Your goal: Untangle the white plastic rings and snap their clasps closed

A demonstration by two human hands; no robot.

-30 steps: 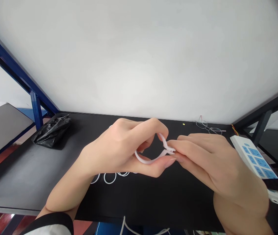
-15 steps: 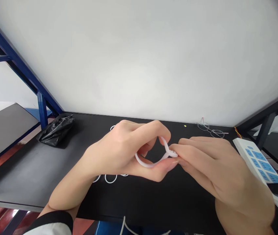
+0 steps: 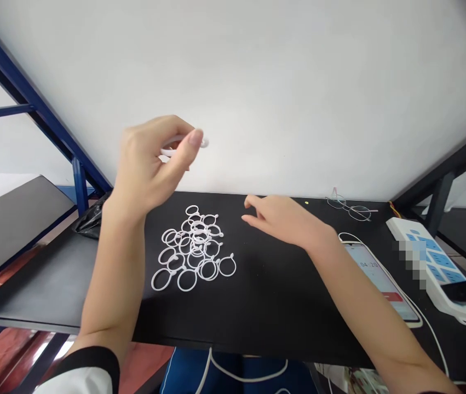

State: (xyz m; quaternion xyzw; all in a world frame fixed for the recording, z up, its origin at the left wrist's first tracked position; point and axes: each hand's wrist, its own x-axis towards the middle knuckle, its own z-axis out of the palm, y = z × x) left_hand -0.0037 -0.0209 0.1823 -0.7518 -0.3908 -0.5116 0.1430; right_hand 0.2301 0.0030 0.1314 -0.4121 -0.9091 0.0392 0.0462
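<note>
Raised in front of the wall, my left hand (image 3: 156, 158) pinches a white plastic ring (image 3: 168, 152). Its small end tab pokes out past the thumb, and the fingers hide part of the loop. My right hand (image 3: 276, 216) hovers over the black table, fingers curled slightly with a gap between thumb and forefinger and nothing in them. Between the two hands lies a loose heap of similar white rings (image 3: 187, 280), many overlapping, each with a small tab.
On the right are a phone (image 3: 374, 273) with a white cable and a white power strip (image 3: 417, 230) with blue sockets. Eyeglasses (image 3: 359, 213) lie near the wall. A black plastic bag (image 3: 88, 219) sits at the left, partly behind my forearm.
My hands have parted. The left rose and moved left with the white ring; the right let go of it and moved left and up. The heap and the phone now show.
</note>
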